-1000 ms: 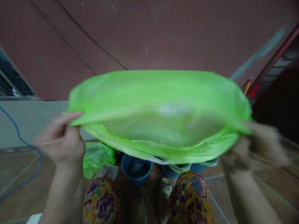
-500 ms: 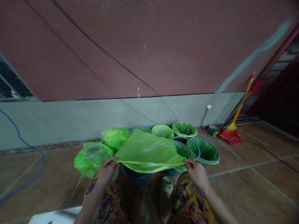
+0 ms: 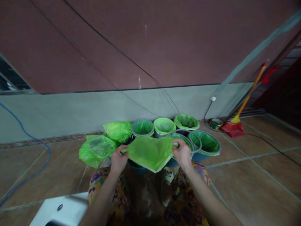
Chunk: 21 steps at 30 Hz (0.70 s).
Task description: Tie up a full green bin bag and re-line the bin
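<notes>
A green plastic bag (image 3: 150, 153) hangs stretched between my two hands above a blue bucket (image 3: 137, 169). My left hand (image 3: 118, 160) pinches the bag's left edge, fingers closed. My right hand (image 3: 182, 154) grips its right edge, fingers closed too. The bag sags to a point in the middle. My knees in flowered trousers show below the hands.
Several buckets lined with green bags (image 3: 185, 121) stand in a cluster beyond the hands. Stuffed green bags (image 3: 98, 147) lie at the left. A red dustpan and broom (image 3: 232, 127) lean at the right wall. A blue cable (image 3: 35, 144) curls on the left floor. A white object (image 3: 63, 210) lies bottom left.
The bag was held up wide close to the camera. It has come down and away, my hands have moved closer together, and the bag now sags between them.
</notes>
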{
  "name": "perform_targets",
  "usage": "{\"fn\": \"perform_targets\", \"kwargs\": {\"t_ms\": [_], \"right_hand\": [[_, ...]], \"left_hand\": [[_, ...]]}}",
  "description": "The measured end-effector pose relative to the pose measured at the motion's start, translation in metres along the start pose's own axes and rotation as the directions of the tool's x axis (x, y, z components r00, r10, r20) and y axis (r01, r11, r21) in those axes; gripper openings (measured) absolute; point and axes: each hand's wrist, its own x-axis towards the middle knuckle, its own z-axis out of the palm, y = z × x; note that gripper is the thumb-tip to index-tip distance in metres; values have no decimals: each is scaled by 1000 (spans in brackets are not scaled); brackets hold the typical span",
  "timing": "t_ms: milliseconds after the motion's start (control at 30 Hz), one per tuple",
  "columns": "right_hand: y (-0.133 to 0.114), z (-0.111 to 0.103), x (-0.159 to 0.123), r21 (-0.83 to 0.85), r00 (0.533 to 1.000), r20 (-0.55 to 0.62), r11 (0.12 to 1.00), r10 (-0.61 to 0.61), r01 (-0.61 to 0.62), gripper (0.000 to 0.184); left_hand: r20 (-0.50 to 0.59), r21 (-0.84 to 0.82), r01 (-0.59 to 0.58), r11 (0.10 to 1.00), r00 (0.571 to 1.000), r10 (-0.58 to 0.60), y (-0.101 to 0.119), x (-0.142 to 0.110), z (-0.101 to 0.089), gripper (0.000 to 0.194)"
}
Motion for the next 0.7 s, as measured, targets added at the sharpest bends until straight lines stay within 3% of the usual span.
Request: {"fn": "perform_targets", "kwargs": {"t_ms": [67, 133, 233, 300, 367, 467, 500, 533, 600, 633, 700], "right_hand": [[-34, 19, -5, 66, 976, 90, 979, -199, 194, 30], [-63, 37, -14, 162, 919, 197, 936, -340, 312, 39], [-89, 52, -32, 306, 865, 309, 903, -395, 303, 50], [-96, 53, -44, 367, 847, 382, 902, -369, 228, 56], [-97, 48, -54, 413, 800, 464, 892, -381, 185, 59], [-90, 36, -59, 477, 696, 561, 862, -448, 170, 45], [-85, 32, -57, 496, 693, 561, 854, -453, 157, 37], [-77, 28, -52, 506, 722, 536, 851, -437, 139, 30], [-53, 23, -38, 484, 850, 414, 870, -325, 97, 27], [-38, 23, -29, 447, 918, 321, 892, -231, 68, 32], [-5, 28, -10, 330, 975, 217, 944, -47, -28, 49]], "left_hand": [[95, -31, -112, 993, 989, 115, 22, -6, 11, 42], [215, -119, -233, 965, 943, 254, 41, -13, 21, 55], [289, -258, -301, 918, 882, 371, 52, -22, 29, 75], [291, -327, -265, 907, 885, 363, 46, -25, 30, 78], [317, -387, -173, 905, 897, 307, 36, -26, 31, 71], [409, -444, -12, 896, 887, 214, 19, -26, 33, 47], [421, -444, 29, 896, 889, 180, 14, -26, 33, 38], [415, -433, 62, 899, 899, 138, 9, -25, 34, 30], [341, -396, 112, 911, 939, 33, -3, -21, 34, 19], [290, -373, 130, 919, 957, -17, -9, -19, 33, 16], [194, -296, 137, 945, 978, -81, -23, -14, 30, 14]]}}
